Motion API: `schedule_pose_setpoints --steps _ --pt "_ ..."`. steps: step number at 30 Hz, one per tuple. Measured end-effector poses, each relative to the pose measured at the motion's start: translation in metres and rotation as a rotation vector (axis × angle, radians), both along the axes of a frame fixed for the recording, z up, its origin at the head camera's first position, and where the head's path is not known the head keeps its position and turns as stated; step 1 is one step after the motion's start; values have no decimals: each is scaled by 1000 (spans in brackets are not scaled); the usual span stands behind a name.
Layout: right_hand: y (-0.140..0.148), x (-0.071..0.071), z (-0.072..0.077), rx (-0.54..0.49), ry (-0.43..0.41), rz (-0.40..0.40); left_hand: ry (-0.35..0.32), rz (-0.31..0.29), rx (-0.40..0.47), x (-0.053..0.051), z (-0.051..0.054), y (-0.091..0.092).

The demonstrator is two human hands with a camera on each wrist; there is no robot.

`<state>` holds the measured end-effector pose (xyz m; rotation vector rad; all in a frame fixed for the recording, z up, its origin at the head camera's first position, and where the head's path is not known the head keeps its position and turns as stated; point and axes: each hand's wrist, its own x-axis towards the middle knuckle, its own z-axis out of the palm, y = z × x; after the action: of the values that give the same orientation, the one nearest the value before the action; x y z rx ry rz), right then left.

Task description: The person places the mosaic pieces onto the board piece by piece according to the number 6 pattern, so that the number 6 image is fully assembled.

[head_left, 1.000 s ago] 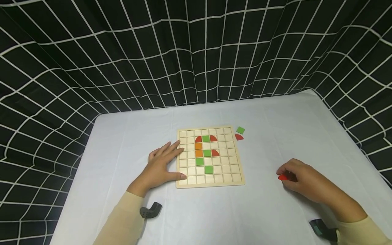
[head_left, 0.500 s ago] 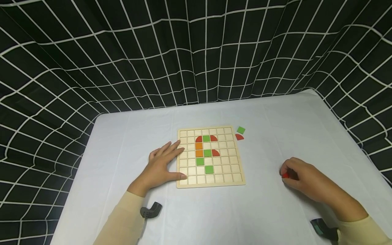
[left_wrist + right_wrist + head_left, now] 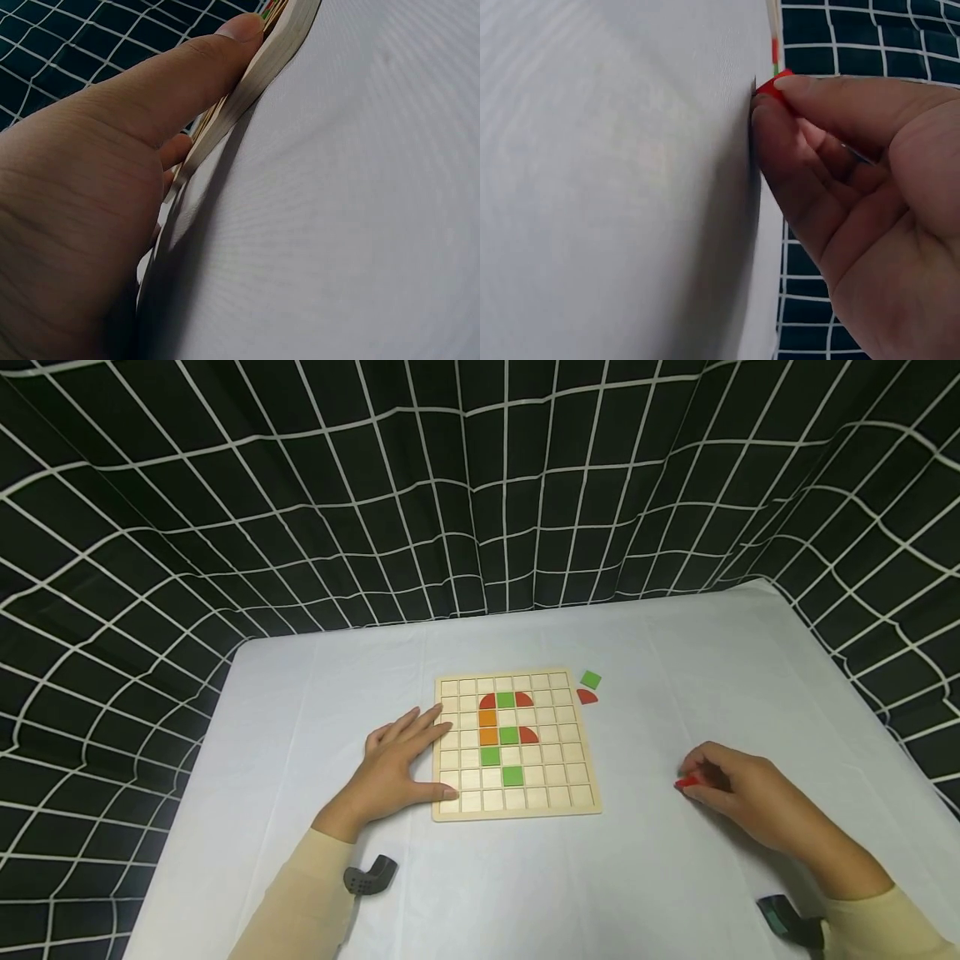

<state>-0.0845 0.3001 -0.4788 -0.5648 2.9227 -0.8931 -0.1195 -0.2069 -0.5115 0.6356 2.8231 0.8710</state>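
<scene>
A square wooden grid board (image 3: pixel 555 777) lies on the white table. Set in its cells are several green square tiles (image 3: pixel 513 775), two orange square tiles (image 3: pixel 488 717) and three red quarter-round tiles (image 3: pixel 528 735). My left hand (image 3: pixel 397 772) rests on the board's left edge, fingers spread; in the left wrist view its thumb (image 3: pixel 202 67) lies over the rim. Right of the board, my right hand (image 3: pixel 742 785) pinches a red tile (image 3: pixel 686 783) between thumb and fingertips, just over the cloth. Fingers partly cover this red tile (image 3: pixel 771 84) in the right wrist view, so its full shape is hidden.
Beside the board's upper right corner lie a loose green square tile (image 3: pixel 591 680) and a loose red quarter-round tile (image 3: pixel 587 697). Dark devices (image 3: pixel 371 876) sit by both wrists. A black curtain with white grid lines (image 3: pixel 480 485) surrounds the table's (image 3: pixel 315 693) back and sides.
The red tile has turned within my right fingers: mostly covered half a second ago, it now sticks out to the left. My right hand has shifted slightly left; my left hand stays put.
</scene>
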Motion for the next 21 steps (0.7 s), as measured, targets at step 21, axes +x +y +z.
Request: schedule_pose_setpoints --steps 21 --pt "-25 -5 8 -241 -49 37 -9 2 -8 1 2 1"
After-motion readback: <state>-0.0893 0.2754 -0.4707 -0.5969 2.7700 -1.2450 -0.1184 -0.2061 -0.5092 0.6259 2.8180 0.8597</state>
